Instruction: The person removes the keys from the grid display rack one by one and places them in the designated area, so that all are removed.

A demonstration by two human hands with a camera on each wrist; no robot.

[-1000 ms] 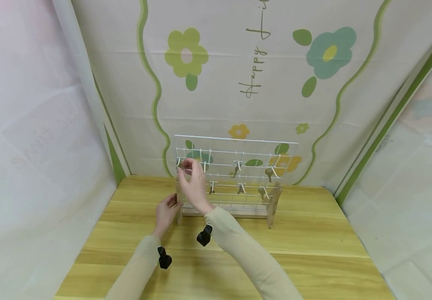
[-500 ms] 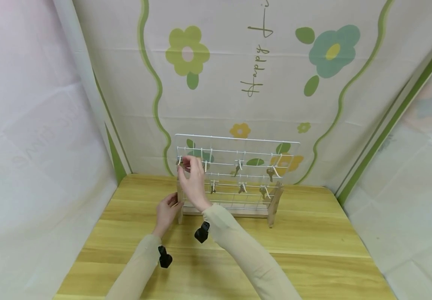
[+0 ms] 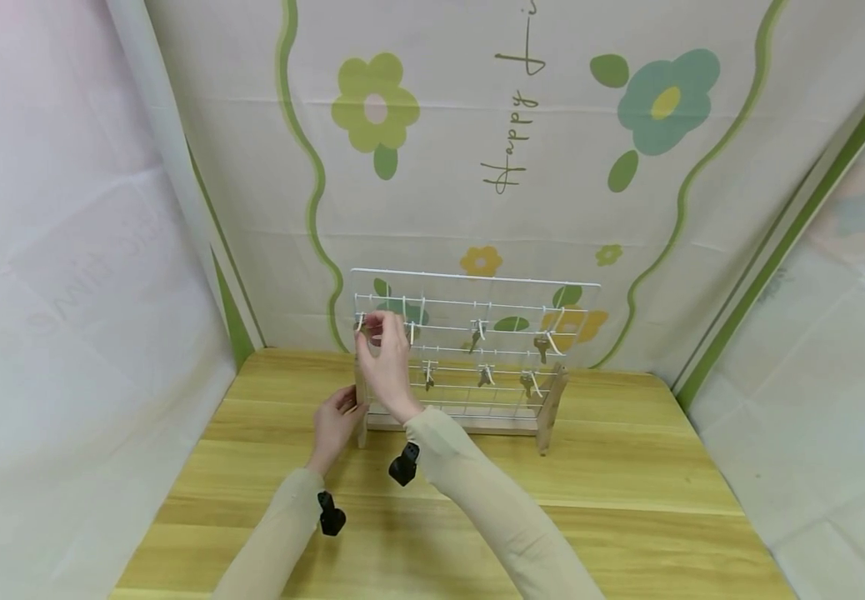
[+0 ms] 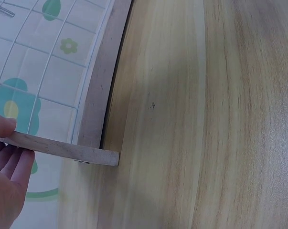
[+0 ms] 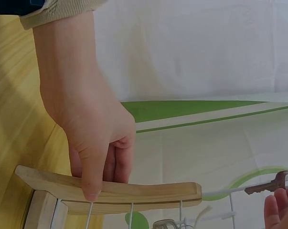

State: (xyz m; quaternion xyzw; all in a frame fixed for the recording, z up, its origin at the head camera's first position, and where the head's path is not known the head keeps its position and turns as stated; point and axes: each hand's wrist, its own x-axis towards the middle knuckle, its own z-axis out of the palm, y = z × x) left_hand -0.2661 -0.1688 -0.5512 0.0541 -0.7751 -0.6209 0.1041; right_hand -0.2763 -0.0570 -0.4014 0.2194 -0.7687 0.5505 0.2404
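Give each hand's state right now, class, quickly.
Left hand: closed, holding the wooden rack post.
Right hand: at a key; whether holding it cannot be told.

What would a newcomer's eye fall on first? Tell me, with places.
First, the large green flower and teal flower high on the backdrop. Next, the wire rack hung with keys near the far edge of the table. At the rack's left end, the left hand grips the side post; the right hand is at a key above.

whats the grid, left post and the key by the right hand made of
Grid: probably coated metal wire, being thin, straight and evenly white. Left post: wood, matt, with pale grain. Key: likely metal, dull brownish grey, thin-bladed; which metal is unclear.
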